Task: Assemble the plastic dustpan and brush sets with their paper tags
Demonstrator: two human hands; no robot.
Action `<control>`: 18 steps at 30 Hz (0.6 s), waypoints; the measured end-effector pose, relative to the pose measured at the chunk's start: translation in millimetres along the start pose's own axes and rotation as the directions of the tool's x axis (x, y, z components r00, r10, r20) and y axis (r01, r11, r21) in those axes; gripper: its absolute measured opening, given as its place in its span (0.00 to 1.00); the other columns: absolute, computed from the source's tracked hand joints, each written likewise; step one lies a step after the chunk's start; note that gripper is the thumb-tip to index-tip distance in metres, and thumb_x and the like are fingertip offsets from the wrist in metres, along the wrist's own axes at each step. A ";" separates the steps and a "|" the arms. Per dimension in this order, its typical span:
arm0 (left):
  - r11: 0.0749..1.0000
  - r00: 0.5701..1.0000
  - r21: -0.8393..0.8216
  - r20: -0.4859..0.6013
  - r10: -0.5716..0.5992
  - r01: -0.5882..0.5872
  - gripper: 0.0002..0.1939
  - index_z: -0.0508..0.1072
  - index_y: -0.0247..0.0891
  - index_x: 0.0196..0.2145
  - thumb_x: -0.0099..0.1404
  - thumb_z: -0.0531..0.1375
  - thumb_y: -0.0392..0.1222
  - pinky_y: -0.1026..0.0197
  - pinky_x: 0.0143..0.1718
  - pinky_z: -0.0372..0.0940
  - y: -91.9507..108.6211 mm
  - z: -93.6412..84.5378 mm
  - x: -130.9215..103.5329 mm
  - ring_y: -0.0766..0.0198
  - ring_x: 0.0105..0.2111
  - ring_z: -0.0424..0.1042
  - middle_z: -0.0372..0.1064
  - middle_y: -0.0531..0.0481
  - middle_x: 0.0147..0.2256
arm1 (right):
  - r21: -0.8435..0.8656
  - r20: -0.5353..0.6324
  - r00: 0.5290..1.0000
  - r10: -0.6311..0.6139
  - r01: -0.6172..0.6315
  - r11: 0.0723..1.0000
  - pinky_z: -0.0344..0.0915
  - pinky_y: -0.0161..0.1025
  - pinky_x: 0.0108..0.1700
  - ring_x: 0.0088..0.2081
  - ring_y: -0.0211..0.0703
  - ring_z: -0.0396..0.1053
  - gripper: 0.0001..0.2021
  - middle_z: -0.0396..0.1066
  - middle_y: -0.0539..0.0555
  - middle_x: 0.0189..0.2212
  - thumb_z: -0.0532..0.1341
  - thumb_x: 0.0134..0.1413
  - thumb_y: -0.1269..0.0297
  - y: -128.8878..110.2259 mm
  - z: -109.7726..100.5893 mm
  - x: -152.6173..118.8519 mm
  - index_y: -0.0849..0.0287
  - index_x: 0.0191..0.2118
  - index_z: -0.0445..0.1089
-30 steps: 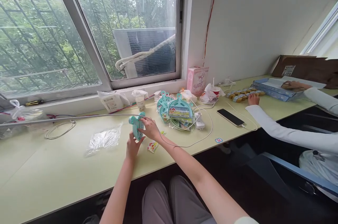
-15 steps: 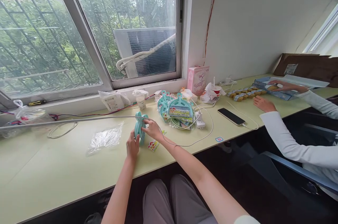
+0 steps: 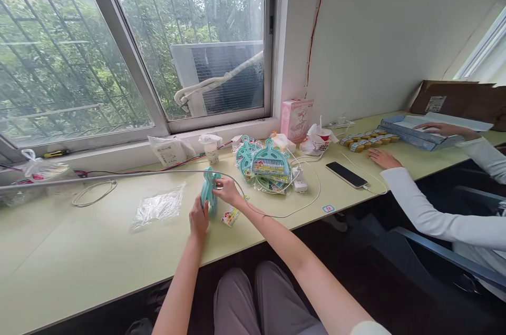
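Upright on the table in front of me is a small teal dustpan and brush set [image 3: 208,191], seen nearly edge-on. My left hand [image 3: 198,215] grips its lower left side, thumb towards me. My right hand [image 3: 227,191] is closed on its right side near the upper part; those fingertips are partly hidden. Just right of the set lies a colourful printed card [image 3: 231,216]. To the left, a flat, crinkled clear plastic bag [image 3: 158,206] rests on the table. Several more teal dustpan sets [image 3: 270,161] in clear wrapping are piled beyond my right hand.
A grey cable [image 3: 138,174] crosses in front of the set. Right of the pile are a white power strip [image 3: 300,182] and a phone [image 3: 347,175] on a cord. At the right, another person's hands are by small jars [image 3: 358,143] and a blue box [image 3: 415,132].
The dustpan and brush set has turned slightly between my hands, which stay in place. The other person's nearer hand moved left towards the jars; their farther hand moved right over the box.
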State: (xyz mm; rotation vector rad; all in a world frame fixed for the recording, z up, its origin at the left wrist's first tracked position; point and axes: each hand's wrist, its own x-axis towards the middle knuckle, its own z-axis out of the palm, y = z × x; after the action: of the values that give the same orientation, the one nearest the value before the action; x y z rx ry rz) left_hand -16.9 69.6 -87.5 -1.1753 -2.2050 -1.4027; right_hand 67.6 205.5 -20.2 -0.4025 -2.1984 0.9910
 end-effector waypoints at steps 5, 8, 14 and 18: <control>0.998 0.999 -0.053 -0.037 -0.029 0.027 0.22 0.66 0.37 0.53 0.68 0.50 0.52 0.54 0.40 0.63 2.8 3.0 -0.8 0.49 0.41 0.73 0.71 0.34 0.45 | 0.032 0.039 0.999 0.014 -0.016 0.999 0.70 0.38 0.44 0.39 0.45 0.75 0.11 0.77 0.53 0.36 0.65 0.49 0.65 -1.0 2.9 3.1 0.55 0.40 0.78; 0.993 0.988 -0.067 -0.119 -0.102 0.094 0.23 0.66 0.35 0.52 0.69 0.49 0.53 0.54 0.38 0.63 -1.8 0.1 1.5 0.50 0.37 0.72 0.72 0.37 0.38 | 0.078 0.039 0.998 0.043 -0.046 0.996 0.71 0.38 0.45 0.40 0.46 0.76 0.13 0.78 0.52 0.38 0.65 0.47 0.67 -0.5 2.9 4.4 0.54 0.41 0.78; 0.943 0.809 -0.041 -0.503 -0.304 0.329 0.27 0.66 0.32 0.49 0.72 0.38 0.54 0.52 0.42 0.63 -16.8 -19.3 12.5 0.51 0.40 0.71 0.68 0.39 0.36 | 0.358 0.145 0.978 0.148 -0.191 0.914 0.73 0.42 0.45 0.43 0.51 0.76 0.14 0.78 0.52 0.40 0.67 0.47 0.64 12.6 -16.0 7.8 0.53 0.42 0.78; 0.916 0.766 -0.122 -0.513 -0.387 0.381 0.27 0.66 0.37 0.43 0.71 0.37 0.58 0.52 0.45 0.63 -13.8 -23.2 14.6 0.52 0.42 0.70 0.67 0.41 0.34 | 0.582 0.117 0.979 0.165 -0.202 0.788 0.74 0.44 0.45 0.41 0.47 0.76 0.22 0.77 0.54 0.40 0.68 0.45 0.50 8.4 -33.8 11.9 0.56 0.46 0.77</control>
State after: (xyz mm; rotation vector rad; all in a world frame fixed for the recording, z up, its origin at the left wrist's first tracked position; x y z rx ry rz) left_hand -40.7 54.2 -76.0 -0.2569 -2.0800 -1.6425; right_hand 82.5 235.4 -4.9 -0.2923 -1.7857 1.7458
